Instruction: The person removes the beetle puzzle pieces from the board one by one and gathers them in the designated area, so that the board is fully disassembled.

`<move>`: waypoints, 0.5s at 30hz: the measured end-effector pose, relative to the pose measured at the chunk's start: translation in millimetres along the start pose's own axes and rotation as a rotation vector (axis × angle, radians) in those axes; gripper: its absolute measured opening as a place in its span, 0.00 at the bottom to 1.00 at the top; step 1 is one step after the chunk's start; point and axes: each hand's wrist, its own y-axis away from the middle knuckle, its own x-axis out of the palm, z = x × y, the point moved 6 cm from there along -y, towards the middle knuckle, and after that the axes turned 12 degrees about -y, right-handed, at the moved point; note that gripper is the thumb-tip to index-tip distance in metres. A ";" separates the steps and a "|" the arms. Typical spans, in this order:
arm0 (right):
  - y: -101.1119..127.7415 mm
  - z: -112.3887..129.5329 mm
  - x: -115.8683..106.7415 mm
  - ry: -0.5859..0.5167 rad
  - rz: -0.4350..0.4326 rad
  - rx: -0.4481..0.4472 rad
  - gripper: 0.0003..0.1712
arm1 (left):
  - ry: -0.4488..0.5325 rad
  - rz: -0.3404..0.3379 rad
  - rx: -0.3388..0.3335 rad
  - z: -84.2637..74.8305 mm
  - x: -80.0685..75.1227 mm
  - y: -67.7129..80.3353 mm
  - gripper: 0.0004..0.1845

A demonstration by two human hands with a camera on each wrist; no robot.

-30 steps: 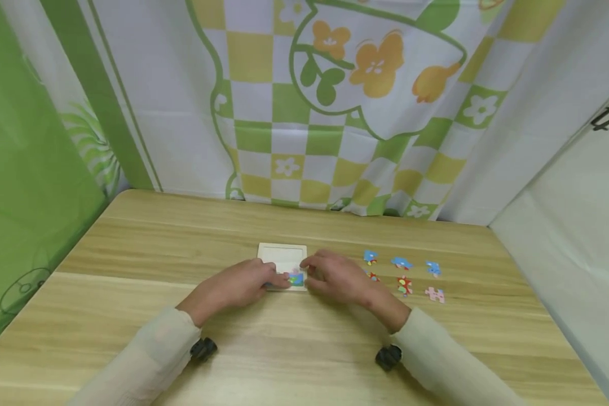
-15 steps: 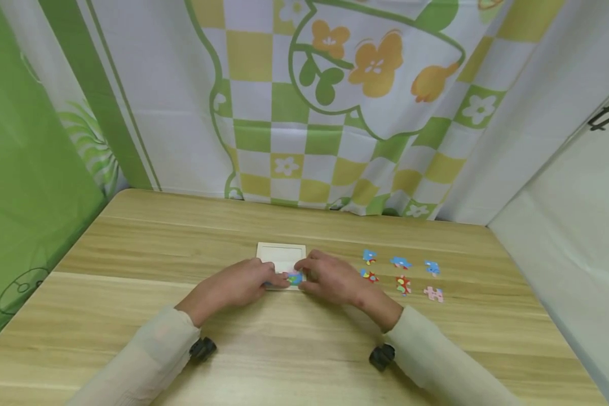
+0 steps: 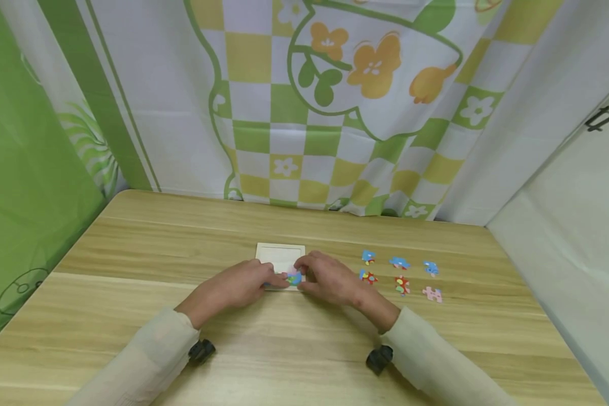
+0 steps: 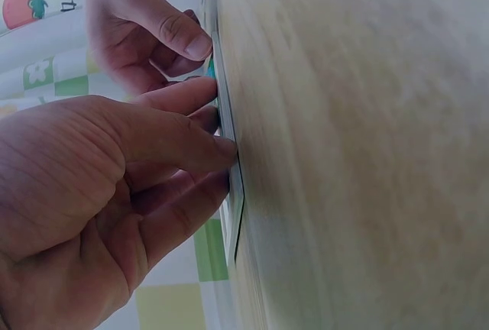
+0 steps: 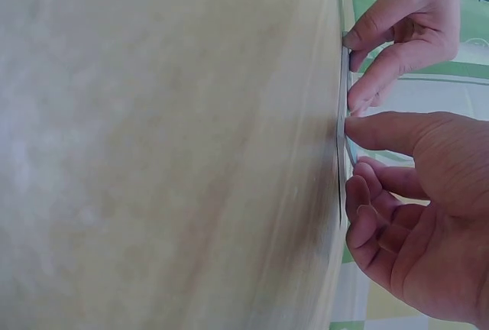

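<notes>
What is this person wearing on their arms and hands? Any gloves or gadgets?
No gloves: both the left hand and the right hand are bare. Each arm is covered to the wrist by a long, loose, pale cream sleeve. Under each wrist sits a small black device: one below the left wrist, one below the right. No rings, watch or markings show.

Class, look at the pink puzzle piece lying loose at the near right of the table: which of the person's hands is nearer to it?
Right. The right hand lies between the puzzle board and the pink piece, though apart from it; the left hand is beyond the board's other side.
</notes>
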 end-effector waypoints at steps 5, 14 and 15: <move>-0.4 0.3 -0.4 0.007 -0.027 0.011 0.20 | -0.028 0.008 0.001 -0.6 2.0 -0.2 0.21; -2.2 -0.8 -5.0 -0.099 -0.104 0.068 0.08 | -0.046 0.025 0.011 -2.9 1.2 -2.3 0.24; -2.6 -0.7 -5.8 -0.110 -0.115 0.076 0.06 | -0.046 0.027 0.010 -2.8 1.3 -2.8 0.25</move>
